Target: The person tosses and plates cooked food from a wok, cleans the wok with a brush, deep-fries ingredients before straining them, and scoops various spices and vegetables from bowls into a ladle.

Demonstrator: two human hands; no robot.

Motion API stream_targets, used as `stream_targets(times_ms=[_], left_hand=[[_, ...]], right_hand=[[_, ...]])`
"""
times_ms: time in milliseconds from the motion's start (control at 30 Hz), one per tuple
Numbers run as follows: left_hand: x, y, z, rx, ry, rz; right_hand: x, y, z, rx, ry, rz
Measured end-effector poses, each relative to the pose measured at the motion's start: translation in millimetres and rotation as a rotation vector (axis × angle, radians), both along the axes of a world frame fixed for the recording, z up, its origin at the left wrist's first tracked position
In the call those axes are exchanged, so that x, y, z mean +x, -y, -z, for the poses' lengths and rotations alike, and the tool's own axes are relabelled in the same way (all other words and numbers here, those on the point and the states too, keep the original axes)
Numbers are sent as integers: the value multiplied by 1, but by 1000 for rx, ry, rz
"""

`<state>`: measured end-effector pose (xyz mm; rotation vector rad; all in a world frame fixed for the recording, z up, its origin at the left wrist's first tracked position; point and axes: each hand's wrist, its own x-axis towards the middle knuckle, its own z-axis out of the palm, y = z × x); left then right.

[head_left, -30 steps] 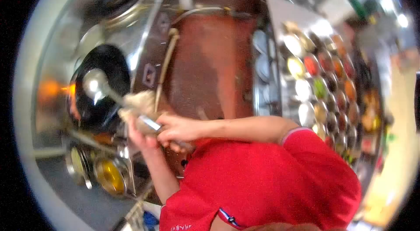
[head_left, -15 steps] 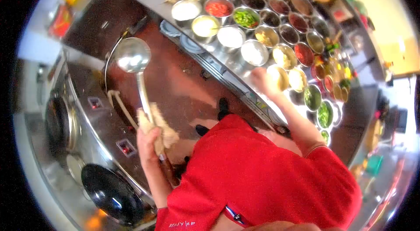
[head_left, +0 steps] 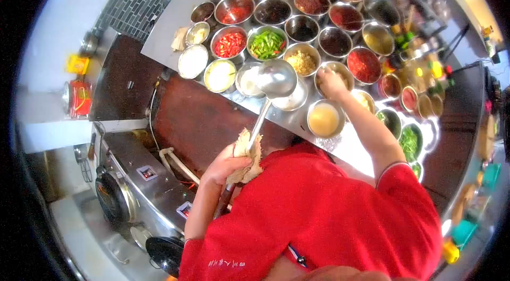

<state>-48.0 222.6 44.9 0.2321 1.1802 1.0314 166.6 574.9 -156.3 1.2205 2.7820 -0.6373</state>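
My left hand (head_left: 228, 165) is closed around the handle of a steel ladle (head_left: 277, 78), with a tan cloth (head_left: 249, 161) wrapped about the grip. The ladle's bowl hangs over the near row of ingredient bowls and partly covers two bowls of white contents. My right hand (head_left: 330, 83) reaches into a steel bowl (head_left: 348, 72), its fingers bunched together and partly hidden inside; what they hold does not show. Beside that bowl are a bowl of chopped yellowish bits (head_left: 301, 62), a bowl of red sauce (head_left: 364, 65) and a bowl of pale yellow liquid (head_left: 323, 120).
Several more bowls fill the counter (head_left: 167, 42), among them cut green peppers (head_left: 268, 43) and red peppers (head_left: 230, 45). At the lower left is the stove (head_left: 135, 148), with a black wok (head_left: 164, 254). Bottles crowd the right side.
The ladle has swung from over the floor to over the bowls, carried by my left hand. My right hand has gone from the counter's near side into a bowl. The view has turned toward the counter.
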Motion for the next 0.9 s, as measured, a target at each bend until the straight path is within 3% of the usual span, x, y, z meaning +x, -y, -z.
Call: stream_targets(times_ms=[133, 267, 367, 467, 567, 633, 700, 800, 900], left_hand=[[-5, -37, 6, -62, 56, 93], [-12, -72, 16, -52, 40, 245], [-20, -97, 21, -5, -10, 341], [-33, -121, 42, 55, -46, 478], [-40, -140, 62, 127, 20, 568], [-41, -154, 62, 140, 65, 563], [-46, -165, 59, 150, 66, 594], [-61, -173, 63, 122, 27, 659], [-70, -178, 53, 81, 43, 615]], right_hand=[[8, -10, -7, -70, -39, -67], [36, -25, -4, -222, -377, 89], [35, -21, -55, -524, -543, 487], [28, -16, -111, -417, -578, 483], [15, -8, -115, -110, -562, 170], [4, -2, -115, -105, -470, 127], [5, -5, -113, -102, -404, 182], [22, -5, -121, -117, -522, 412], [37, 6, -90, -112, -442, 529]])
